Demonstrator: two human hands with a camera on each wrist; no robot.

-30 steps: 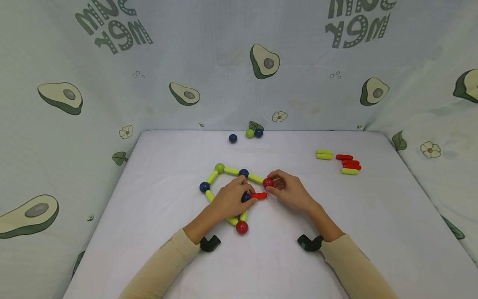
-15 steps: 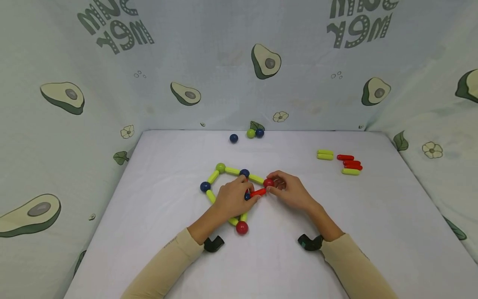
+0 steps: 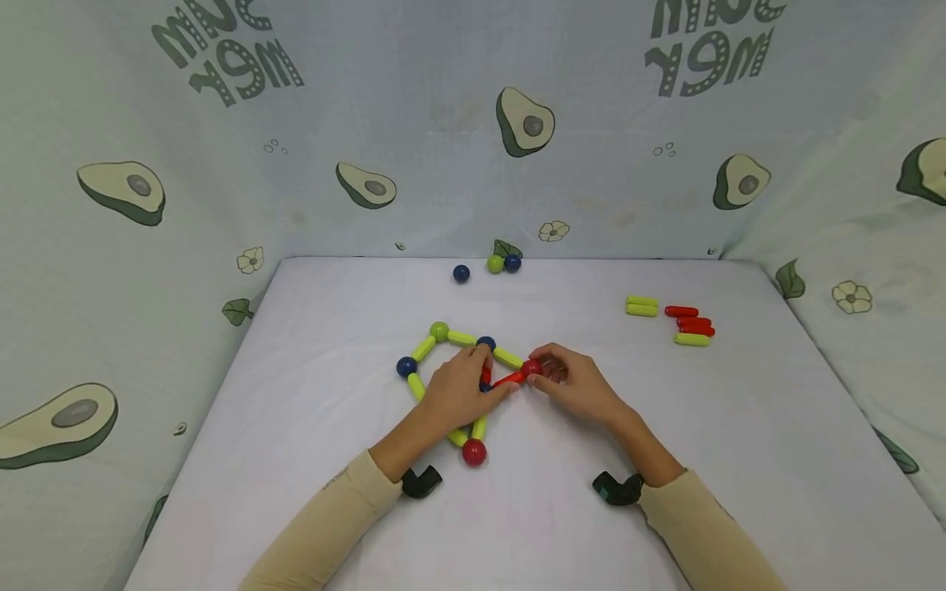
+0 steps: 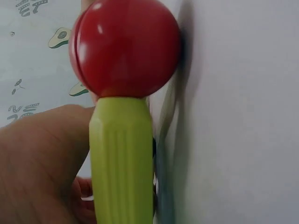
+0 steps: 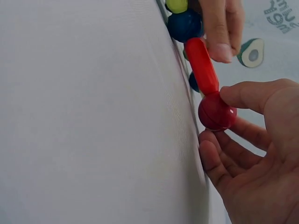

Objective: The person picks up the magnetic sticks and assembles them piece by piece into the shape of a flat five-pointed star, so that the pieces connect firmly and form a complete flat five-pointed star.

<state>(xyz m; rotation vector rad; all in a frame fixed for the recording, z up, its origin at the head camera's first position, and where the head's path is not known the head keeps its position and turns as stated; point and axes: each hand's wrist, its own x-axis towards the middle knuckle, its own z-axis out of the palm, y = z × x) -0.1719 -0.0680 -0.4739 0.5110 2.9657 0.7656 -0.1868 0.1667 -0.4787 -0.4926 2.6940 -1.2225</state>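
Note:
My right hand pinches a red ball between thumb and fingers at the right corner of a magnetic ball-and-stick figure. A red magnetic stick joins that ball to a blue ball in the right wrist view. My left hand bends over the figure, its fingers and thumb around this blue ball, covering part of it. Yellow-green sticks link the outer balls: a green ball, blue balls and a red ball at the near corner, large in the left wrist view.
At the table's far edge lie a loose blue ball, a green ball and another blue ball side by side. Loose yellow-green sticks and red sticks lie at the back right. A patterned cloth hangs behind the table.
The red stick has swung up towards the right hand, and its free end now meets the red ball. The left thumb has shifted slightly right; the near red ball has moved slightly left.

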